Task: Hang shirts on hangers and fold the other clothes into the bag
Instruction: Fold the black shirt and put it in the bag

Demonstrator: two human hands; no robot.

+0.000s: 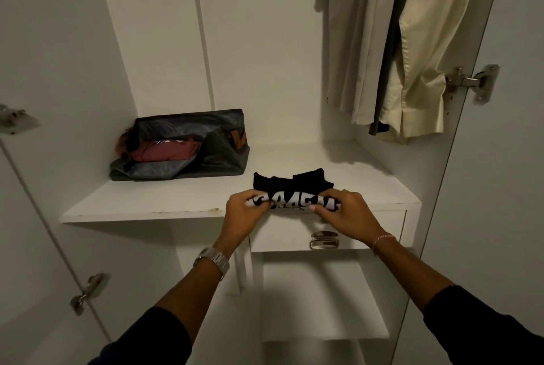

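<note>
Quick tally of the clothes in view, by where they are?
Hanging on the right: 3, two cream shirts and a dark garment between
In the bag: 1 maroon garment
Held by both hands: 1 black garment
Total: 5

A white shelf (147,202) sits above a drawer with metal handle (323,240).

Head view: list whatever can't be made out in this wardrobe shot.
- Hangers: cut off by the top edge above the hanging shirts.
- Bag contents: only a maroon garment shows; the bag's flap hides the rest.
- Black printed garment: its lettering is partly covered by the left hand and right hand, so it is unreadable.
- Drawer contents: hidden, drawer closed.
</note>
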